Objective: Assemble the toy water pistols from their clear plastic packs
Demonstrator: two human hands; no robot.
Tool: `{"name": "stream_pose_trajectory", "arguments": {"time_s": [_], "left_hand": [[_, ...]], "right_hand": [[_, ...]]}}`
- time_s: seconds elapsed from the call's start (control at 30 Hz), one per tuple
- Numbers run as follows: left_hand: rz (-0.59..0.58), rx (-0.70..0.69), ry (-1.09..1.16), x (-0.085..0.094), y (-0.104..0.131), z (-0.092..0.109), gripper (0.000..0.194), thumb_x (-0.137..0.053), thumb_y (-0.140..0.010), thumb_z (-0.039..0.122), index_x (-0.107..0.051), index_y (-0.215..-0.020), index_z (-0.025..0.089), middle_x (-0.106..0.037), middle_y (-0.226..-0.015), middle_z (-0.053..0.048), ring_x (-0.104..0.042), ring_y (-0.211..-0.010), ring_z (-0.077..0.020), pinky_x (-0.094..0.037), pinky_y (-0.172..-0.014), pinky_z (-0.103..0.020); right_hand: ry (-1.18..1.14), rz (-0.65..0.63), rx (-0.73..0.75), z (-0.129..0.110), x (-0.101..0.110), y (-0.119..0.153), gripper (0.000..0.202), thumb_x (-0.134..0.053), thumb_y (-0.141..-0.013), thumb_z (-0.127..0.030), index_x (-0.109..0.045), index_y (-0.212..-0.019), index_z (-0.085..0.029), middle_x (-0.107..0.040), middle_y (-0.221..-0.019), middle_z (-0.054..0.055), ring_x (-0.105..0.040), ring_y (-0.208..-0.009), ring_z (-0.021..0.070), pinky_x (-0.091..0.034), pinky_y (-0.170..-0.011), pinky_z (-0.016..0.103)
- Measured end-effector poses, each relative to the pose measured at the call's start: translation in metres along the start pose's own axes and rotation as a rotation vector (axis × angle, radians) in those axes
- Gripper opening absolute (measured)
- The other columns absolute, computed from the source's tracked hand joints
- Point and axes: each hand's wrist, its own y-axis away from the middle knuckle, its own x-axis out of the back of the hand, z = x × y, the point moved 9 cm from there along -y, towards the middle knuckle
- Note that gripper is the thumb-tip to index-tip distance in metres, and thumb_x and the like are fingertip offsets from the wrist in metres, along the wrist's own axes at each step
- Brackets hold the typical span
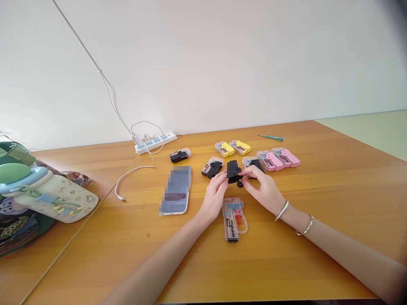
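Note:
Between both hands is a black plastic toy part [233,169], boxy with round wheel-like discs, held just above the table. My left hand [215,194] pinches its left side. The fingers of my right hand [261,183] close on its right side, by a small black disc [240,184]. Below them on the table lies a clear toy water gun [231,220] with a red trigger and black base. Behind the hands are black-and-clear toy water guns [212,167], one of them [253,163] partly hidden by my right hand.
Pink toy guns [286,157] lie at right, yellow ones [224,148] behind, and another black one [180,155] further left. A phone [175,190], a white cable [133,171], a power strip [155,143] and a teal screwdriver [271,137] are also there. A bottle [63,195] stands far left.

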Motion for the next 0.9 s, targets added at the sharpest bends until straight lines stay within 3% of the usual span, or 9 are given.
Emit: {"name": "stream_pose_trajectory", "arguments": {"time_s": [0.23, 0.47, 0.63, 0.73, 0.9], "left_hand": [[0.031, 0.098, 0.17, 0.003, 0.0, -0.006, 0.04, -0.031, -0.092, 0.04, -0.061, -0.108, 0.02, -0.062, -0.116, -0.004, -0.052, -0.114, -0.0207, -0.042, -0.095, -0.033], [0.132, 0.145, 0.251, 0.009, -0.002, -0.01, 0.022, -0.047, -0.082, 0.026, -0.064, -0.092, 0.017, -0.068, -0.095, -0.003, -0.058, -0.095, -0.0187, -0.043, -0.087, -0.028], [0.18, 0.155, 0.236, 0.013, -0.002, -0.015, 0.022, -0.047, -0.081, 0.027, -0.065, -0.088, 0.017, -0.068, -0.091, -0.002, -0.059, -0.091, -0.0174, -0.043, -0.083, -0.025], [0.138, 0.122, 0.199, 0.009, -0.003, -0.013, 0.023, -0.046, -0.081, 0.028, -0.064, -0.089, 0.016, -0.067, -0.091, -0.003, -0.058, -0.089, -0.0176, -0.043, -0.08, -0.024], [0.129, 0.088, 0.106, 0.009, -0.003, -0.012, 0.025, -0.045, -0.083, 0.03, -0.065, -0.088, 0.015, -0.067, -0.091, -0.004, -0.057, -0.088, -0.0175, -0.042, -0.08, -0.025]], "right_hand": [[0.104, -0.045, 0.047, 0.003, -0.006, 0.0, 0.02, -0.05, -0.08, -0.015, -0.051, -0.1, -0.021, -0.054, -0.099, 0.007, -0.054, -0.098, 0.0213, -0.047, -0.088, 0.041], [0.332, -0.054, 0.091, 0.004, -0.003, -0.003, 0.019, -0.048, -0.082, -0.015, -0.054, -0.098, -0.021, -0.061, -0.102, 0.006, -0.049, -0.104, 0.0234, -0.044, -0.089, 0.042], [0.742, -0.192, 0.176, 0.007, -0.017, 0.002, 0.015, -0.049, -0.086, -0.023, -0.062, -0.092, -0.022, -0.056, -0.123, 0.006, -0.036, -0.12, 0.0304, -0.021, -0.103, 0.056], [0.789, -0.219, 0.178, 0.01, -0.021, 0.003, 0.012, -0.05, -0.085, -0.024, -0.062, -0.086, -0.023, -0.061, -0.111, 0.004, -0.04, -0.117, 0.0284, -0.02, -0.103, 0.054], [0.753, -0.224, 0.105, 0.014, -0.018, 0.0, 0.005, -0.056, -0.082, -0.024, -0.059, -0.08, -0.021, -0.065, -0.09, 0.003, -0.05, -0.097, 0.0227, -0.033, -0.095, 0.044]]}}
